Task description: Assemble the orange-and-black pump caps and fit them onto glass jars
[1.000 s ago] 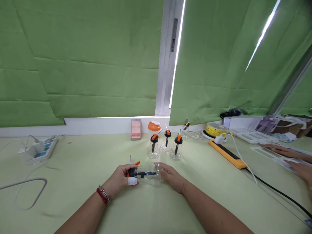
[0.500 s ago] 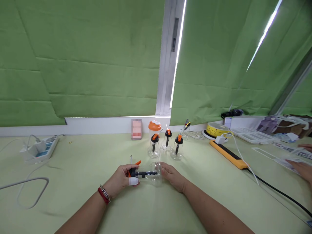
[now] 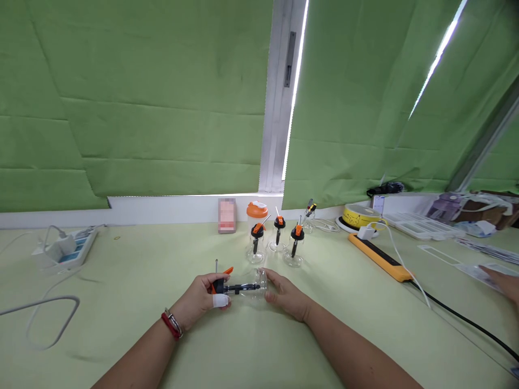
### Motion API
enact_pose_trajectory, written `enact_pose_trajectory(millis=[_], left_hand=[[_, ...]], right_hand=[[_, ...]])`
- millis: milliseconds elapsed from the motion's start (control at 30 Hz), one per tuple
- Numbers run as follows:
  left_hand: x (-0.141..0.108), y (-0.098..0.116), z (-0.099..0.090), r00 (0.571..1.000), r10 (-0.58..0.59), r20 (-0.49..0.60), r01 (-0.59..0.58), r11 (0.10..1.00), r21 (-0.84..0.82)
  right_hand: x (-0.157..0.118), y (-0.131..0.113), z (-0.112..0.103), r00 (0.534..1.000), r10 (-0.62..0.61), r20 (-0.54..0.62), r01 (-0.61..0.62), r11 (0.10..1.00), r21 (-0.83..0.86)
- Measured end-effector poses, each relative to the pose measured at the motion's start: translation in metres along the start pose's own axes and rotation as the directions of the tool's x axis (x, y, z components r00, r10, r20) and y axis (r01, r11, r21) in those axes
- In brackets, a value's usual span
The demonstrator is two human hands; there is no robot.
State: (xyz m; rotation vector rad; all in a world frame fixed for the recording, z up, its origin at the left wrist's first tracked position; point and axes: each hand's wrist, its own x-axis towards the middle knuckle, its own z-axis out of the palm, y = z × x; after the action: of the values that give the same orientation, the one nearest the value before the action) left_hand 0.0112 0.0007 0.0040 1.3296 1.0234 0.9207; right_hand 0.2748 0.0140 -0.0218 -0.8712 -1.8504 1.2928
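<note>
Pale green tabletop (image 3: 133,270) spreads across the lower frame, its back edge meeting a white wall strip (image 3: 162,209) under a green blind (image 3: 162,97). Room lies widest at centre left, between the left hand (image 3: 200,300) and a white power strip (image 3: 77,254). Toward the middle it narrows: three standing bottles (image 3: 255,251) (image 3: 277,239) (image 3: 294,249) rise just beyond the hands. At right an orange power strip (image 3: 379,257) slants across, well apart from the right hand (image 3: 290,297).

The pour-spout bottle (image 3: 247,280) lies sideways at lower centre, between both hands. Its body is transparent, with a black stem (image 3: 245,288) running inside, a black cap, an orange flap and a thin metal spout pointing up. The left hand, white tape around a finger, is closed around the cap end. The right hand curves about the base, thumb and fingers apart; I cannot tell how firmly it grips.
</note>
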Motion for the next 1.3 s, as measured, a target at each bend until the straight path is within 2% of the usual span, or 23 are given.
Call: enact_pose_trajectory(millis=[533,1133,1300], left_hand=[[-0.001,0.002,0.002,0.999,0.031,0.043,-0.035,0.996,0.086],[-0.002,0.002,0.004,0.997,0.059,0.042,-0.063,0.992,0.111],[-0.002,0.002,0.002,0.997,0.066,0.050,-0.072,0.988,0.138]], right_hand=[[0.001,-0.019,0.000,0.996,-0.070,0.053,0.075,0.994,-0.085],[0.002,-0.020,-0.001,0.996,-0.062,0.060,0.070,0.989,-0.129],[0.002,-0.017,0.000,0.998,-0.056,0.030,0.059,0.993,-0.105]])
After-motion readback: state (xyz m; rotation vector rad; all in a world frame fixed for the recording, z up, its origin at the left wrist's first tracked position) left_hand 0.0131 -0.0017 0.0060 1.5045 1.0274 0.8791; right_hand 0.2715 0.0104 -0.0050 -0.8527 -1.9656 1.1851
